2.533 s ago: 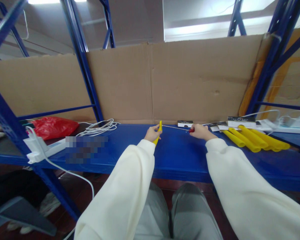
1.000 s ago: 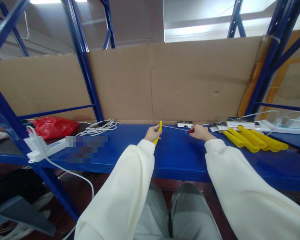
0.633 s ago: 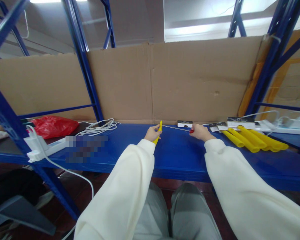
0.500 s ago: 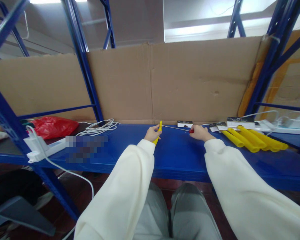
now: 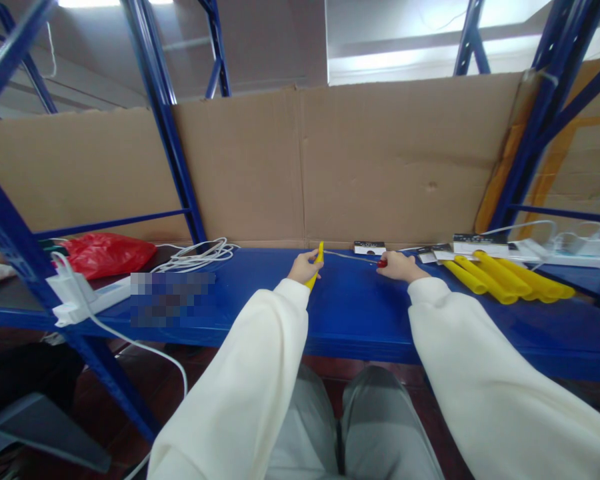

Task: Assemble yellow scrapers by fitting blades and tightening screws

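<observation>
My left hand (image 5: 303, 267) is closed around a slim, slightly bent yellow piece (image 5: 321, 252), which stands up between thumb and fingers above the blue shelf. What kind of thing it is I cannot make out. In my right hand (image 5: 399, 267) is a screwdriver (image 5: 382, 263) with a red handle, mostly covered by my fingers. Its long thin metal shaft points left, and the tip reaches the yellow piece or comes very near it. Behind the shaft, a small black-and-white box (image 5: 369, 249) stands by the cardboard.
Several yellow tubes (image 5: 507, 280) lie to the right, beside black-and-white boxes (image 5: 481, 244). Leftward are a coiled white cable (image 5: 200, 255), a white power strip (image 5: 107, 297) and a red plastic bag (image 5: 109, 255). Blue posts (image 5: 173, 133) and a cardboard panel (image 5: 380, 160) bound the blue shelf (image 5: 350, 327).
Both hands stay in nearly the same place, still holding the yellow piece and the screwdriver. The screwdriver's shaft looks slightly different in outline; otherwise little has moved.
</observation>
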{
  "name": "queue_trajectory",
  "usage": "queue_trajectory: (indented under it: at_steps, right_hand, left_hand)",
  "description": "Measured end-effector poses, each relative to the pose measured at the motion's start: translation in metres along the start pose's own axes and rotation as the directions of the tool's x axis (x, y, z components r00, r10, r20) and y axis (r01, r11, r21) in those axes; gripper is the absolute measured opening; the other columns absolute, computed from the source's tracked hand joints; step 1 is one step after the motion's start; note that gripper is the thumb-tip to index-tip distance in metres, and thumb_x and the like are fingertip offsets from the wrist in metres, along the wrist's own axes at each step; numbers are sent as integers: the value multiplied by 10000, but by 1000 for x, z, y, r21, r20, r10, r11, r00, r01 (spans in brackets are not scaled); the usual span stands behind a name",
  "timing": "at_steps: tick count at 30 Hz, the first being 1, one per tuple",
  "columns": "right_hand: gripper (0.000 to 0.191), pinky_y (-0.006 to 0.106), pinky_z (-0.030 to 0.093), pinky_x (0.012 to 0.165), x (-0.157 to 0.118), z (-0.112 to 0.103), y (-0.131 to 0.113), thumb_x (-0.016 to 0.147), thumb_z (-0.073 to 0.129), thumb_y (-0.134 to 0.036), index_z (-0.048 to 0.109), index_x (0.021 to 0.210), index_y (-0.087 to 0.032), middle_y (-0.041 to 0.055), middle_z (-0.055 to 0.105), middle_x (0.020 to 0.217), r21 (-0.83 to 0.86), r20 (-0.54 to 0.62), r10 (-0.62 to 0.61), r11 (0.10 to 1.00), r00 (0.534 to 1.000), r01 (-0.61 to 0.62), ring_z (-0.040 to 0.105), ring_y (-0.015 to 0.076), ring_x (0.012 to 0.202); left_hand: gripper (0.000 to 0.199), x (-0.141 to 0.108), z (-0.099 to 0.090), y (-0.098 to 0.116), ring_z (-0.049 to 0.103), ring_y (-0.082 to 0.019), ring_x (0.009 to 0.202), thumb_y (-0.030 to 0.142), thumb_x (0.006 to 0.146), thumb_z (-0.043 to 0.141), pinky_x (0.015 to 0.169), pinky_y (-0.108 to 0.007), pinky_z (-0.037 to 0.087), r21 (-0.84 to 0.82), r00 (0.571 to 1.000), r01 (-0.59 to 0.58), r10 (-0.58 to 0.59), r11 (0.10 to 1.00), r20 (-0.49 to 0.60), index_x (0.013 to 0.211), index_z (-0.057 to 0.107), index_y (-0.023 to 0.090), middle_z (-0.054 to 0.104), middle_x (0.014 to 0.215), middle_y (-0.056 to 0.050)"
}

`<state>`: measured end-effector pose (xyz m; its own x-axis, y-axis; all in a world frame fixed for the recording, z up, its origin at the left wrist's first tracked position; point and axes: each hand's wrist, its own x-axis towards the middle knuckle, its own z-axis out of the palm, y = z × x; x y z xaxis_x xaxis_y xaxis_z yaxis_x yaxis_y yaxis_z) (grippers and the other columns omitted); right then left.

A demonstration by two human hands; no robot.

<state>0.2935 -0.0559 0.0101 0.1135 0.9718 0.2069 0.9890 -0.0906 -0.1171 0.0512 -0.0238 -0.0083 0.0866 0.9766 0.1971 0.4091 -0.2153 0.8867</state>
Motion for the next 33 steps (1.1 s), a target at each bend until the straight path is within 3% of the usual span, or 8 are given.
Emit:
queue_trajectory:
  at_steps: [3,9,16,23,30,33]
  right_hand:
    - [191,408,434,877,0,2,1,783,594,-264,676,945,-207,105,715,1031,-4,10,-15,1000,1000,15,648,282,1010]
    - [231,301,459,719,3,5,3,765,647,-295,657,967,-184,123,716,989,4,18,-34,999,999,34,669,258,937]
    - [201,400,440,880,-1,1,-1,801,553,-230,667,966,-208,106,715,1049,-13,23,-3,1000,1000,3,642,284,1047]
    - [246,275,459,691,2,4,3,766,646,-277,654,986,-166,122,715,973,17,31,-46,999,998,46,672,240,909]
    - [239,372,462,835,1,2,2,780,578,-250,681,991,-203,111,713,1059,2,19,-14,1000,1000,14,650,283,1027]
    - [214,352,471,797,1,3,3,757,586,-236,693,940,-206,107,721,1006,9,39,-28,1000,999,28,661,276,984]
  left_hand:
    - [585,0,0,0,576,-15,456,81,848,640,416,-147,455,-7,1000,-3,3,1000,-4,1415,517,160,620,1303,-132]
    - [567,1,1,-1,577,-18,451,69,841,645,421,-152,464,-26,1000,-14,14,1000,-6,1392,545,155,641,1264,-128]
    - [582,0,2,-1,565,-13,448,77,838,649,402,-145,442,-20,1000,-6,6,1000,-25,1401,536,181,632,1293,-124]
    - [604,1,2,-2,586,-19,483,88,819,675,401,-121,428,-47,1000,-2,1,999,-20,1399,541,191,638,1287,-124]
    - [618,3,2,-3,606,-26,513,103,807,705,406,-112,424,-53,1000,6,-7,999,-17,1397,545,194,637,1289,-118]
    - [594,1,2,-2,584,-19,475,82,827,671,407,-127,437,-47,1000,-6,5,999,-19,1398,541,179,647,1272,-118]
